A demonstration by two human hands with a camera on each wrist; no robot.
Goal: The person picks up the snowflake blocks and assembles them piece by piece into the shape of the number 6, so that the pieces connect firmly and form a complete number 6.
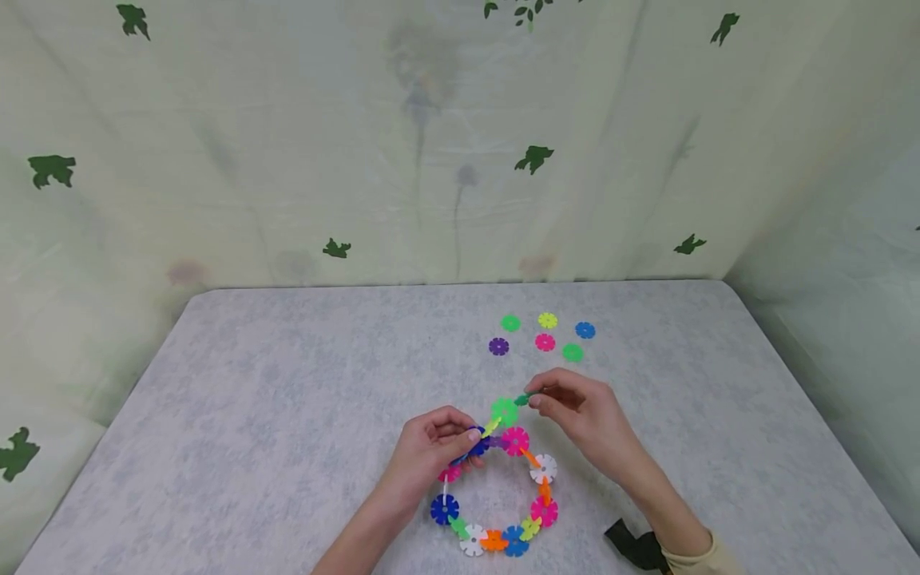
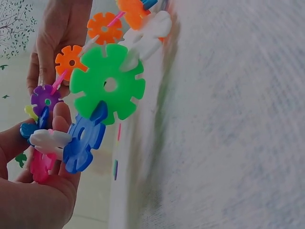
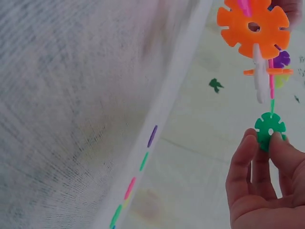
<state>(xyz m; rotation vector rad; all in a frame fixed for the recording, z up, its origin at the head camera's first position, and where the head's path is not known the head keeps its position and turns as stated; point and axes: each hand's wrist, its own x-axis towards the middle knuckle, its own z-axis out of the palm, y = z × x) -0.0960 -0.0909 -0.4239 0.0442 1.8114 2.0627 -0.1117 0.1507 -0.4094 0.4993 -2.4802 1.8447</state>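
Observation:
A ring of notched plastic discs (image 1: pixel 515 541), slotted together in many colours, is held up above the table. My left hand (image 1: pixel 431 451) grips the ring's upper left side, thumb over a dark blue disc (image 1: pixel 479 441). A short branch leaves the ring there: a yellow disc (image 1: pixel 492 427), then a light green disc (image 1: pixel 505 412). Thumb and fingers of my right hand (image 1: pixel 585 411) pinch a darker green disc (image 3: pixel 270 128) at the branch's end. It touches the light green disc's edge; how deep the slots sit cannot be told. In the left wrist view, a large green disc (image 2: pixel 107 83) hangs nearest.
Several loose discs lie flat on the grey table (image 1: pixel 323 359) beyond my hands, among them a purple disc (image 1: pixel 499 346), a pink disc (image 1: pixel 545 343) and a blue disc (image 1: pixel 585 330). A black strap (image 1: pixel 636 546) is by my right sleeve. A patterned curtain (image 1: pixel 287 144) hangs behind the table.

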